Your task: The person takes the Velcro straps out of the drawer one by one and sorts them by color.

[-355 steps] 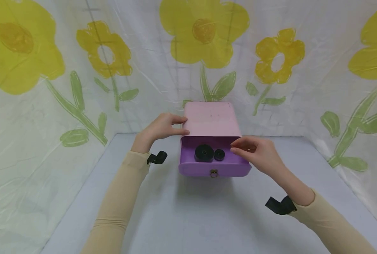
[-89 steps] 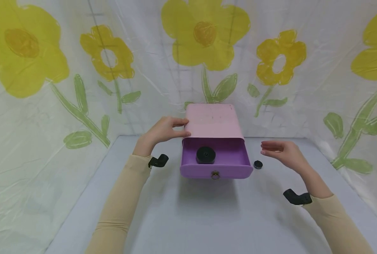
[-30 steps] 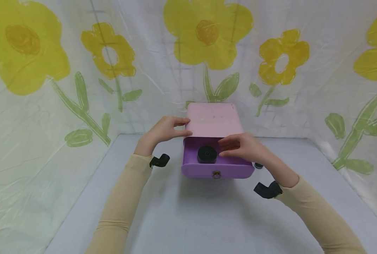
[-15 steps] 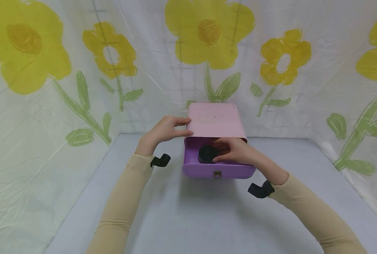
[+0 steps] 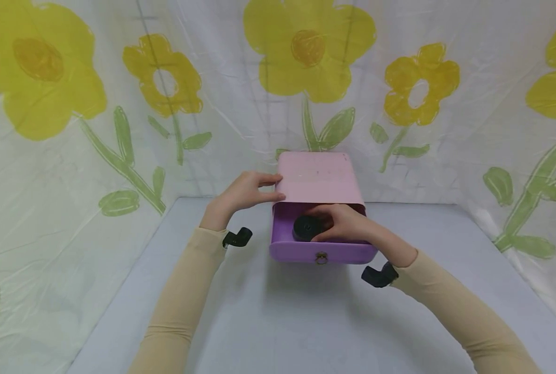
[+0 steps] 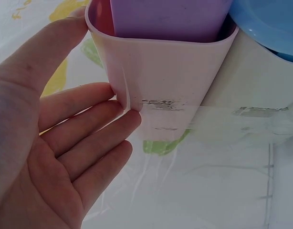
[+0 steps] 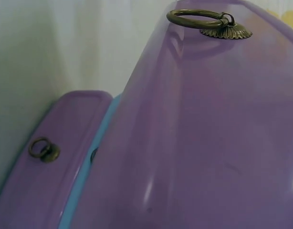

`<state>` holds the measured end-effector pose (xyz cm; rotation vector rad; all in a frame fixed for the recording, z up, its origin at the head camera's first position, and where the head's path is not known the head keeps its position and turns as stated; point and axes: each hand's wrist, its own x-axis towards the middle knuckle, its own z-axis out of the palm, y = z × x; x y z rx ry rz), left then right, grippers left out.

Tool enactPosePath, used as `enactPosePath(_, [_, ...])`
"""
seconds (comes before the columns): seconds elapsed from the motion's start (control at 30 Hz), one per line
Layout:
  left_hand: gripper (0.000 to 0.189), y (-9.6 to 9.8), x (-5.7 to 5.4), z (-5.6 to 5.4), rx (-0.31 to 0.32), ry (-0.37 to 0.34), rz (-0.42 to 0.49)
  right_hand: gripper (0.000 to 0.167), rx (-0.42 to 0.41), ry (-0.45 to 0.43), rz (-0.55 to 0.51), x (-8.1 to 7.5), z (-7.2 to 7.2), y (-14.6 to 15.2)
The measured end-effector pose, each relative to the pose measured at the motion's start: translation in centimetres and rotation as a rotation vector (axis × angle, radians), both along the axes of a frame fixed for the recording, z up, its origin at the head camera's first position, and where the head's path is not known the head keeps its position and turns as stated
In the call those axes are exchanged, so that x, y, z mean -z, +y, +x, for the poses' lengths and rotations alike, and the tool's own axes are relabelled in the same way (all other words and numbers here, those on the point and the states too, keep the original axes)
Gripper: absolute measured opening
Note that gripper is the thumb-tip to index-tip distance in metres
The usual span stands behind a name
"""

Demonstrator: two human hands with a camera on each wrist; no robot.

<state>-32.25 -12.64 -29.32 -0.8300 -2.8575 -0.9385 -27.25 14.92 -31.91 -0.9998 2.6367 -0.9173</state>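
In the head view a pink drawer box [image 5: 317,179] stands with its purple drawer [image 5: 296,252] pulled out. A round black disc [image 5: 304,228] with a small centre hole sits in the drawer. My right hand [image 5: 348,223] reaches in and grips the disc's right side, thumb in front, fingers behind. Part of the disc is covered by those fingers. My left hand [image 5: 242,193] touches the box's left side. In the left wrist view its fingers [image 6: 96,112] lie nearly straight, tips against the pink casing [image 6: 161,71], thumb at the rim. The right wrist view shows only drawer fronts [image 7: 223,105], no hand.
Below the opened drawer, another purple drawer front [image 7: 56,157] with a brass ring appears beside a blue edge [image 7: 91,162]. A blue drawer [image 6: 270,24] adjoins the pink casing. A flowered plastic sheet [image 5: 222,67] hangs behind the white table [image 5: 296,322].
A smaller black disc went from the drawer to the table at right; my right forearm now hides that spot. My right hand moved left into the drawer and took hold of the larger disc.
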Motion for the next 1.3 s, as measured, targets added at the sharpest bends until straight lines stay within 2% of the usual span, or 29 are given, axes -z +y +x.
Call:
enactPosePath(0.27, [0.072, 0.1, -0.1, 0.2, 0.003, 0.006, -0.009, 0.06, -0.033, 0.023, 0.004, 0.4, -0.4, 0.1])
enactPosePath(0.63, [0.071, 0.1, 0.2, 0.0, 0.014, 0.012, 0.006, 0.059, 0.017, 0.051, 0.021, 0.0, 0.0, 0.4])
enactPosePath(1.03, [0.072, 0.0, 0.1, 0.0, 0.012, 0.002, 0.008, 0.059, 0.026, -0.041, -0.035, -1.7, 1.0, 1.9])
enactPosePath(1.3, [0.074, -0.1, 0.0, 0.1, 0.009, -0.021, 0.018, 0.062, 0.066, -0.1, -0.065, -2.7, 1.4, 3.1])
